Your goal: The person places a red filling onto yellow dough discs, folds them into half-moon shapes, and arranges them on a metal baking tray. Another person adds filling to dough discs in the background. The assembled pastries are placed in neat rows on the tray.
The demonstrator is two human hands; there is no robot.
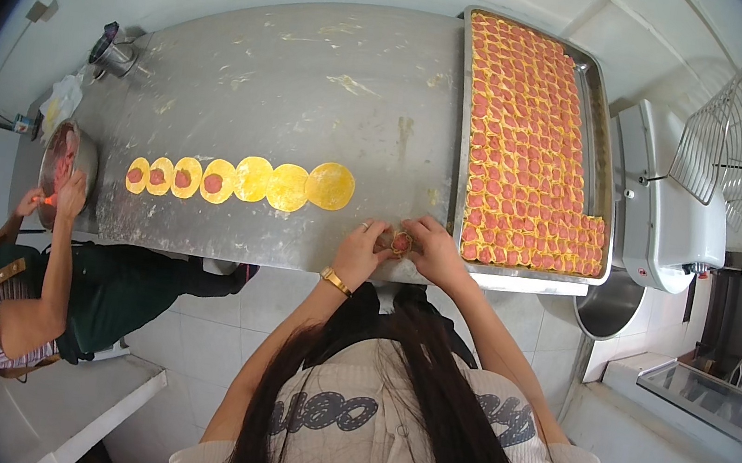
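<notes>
As forearms [501,328] converge, left grip [358,248], right grip [436,253] opposed; both pinching — one filled dumpling [401,244]

A small dumpling [401,244], pink filling exposed, is held over the table [293,109].

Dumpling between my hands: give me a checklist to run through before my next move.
1. Dumpling held: ok, between left hand and right hand.
2. Dumpling's edge gathered evenly: cannot tell, fingers partly cover it.
3. Space on tray: ok, a bare strip runs along its right side.
4. Filling on every dough round: not ok, three bare rounds lie beside four filled rounds.
5. Bowl within the co-worker's reach: ok, their hands are at it.
</notes>
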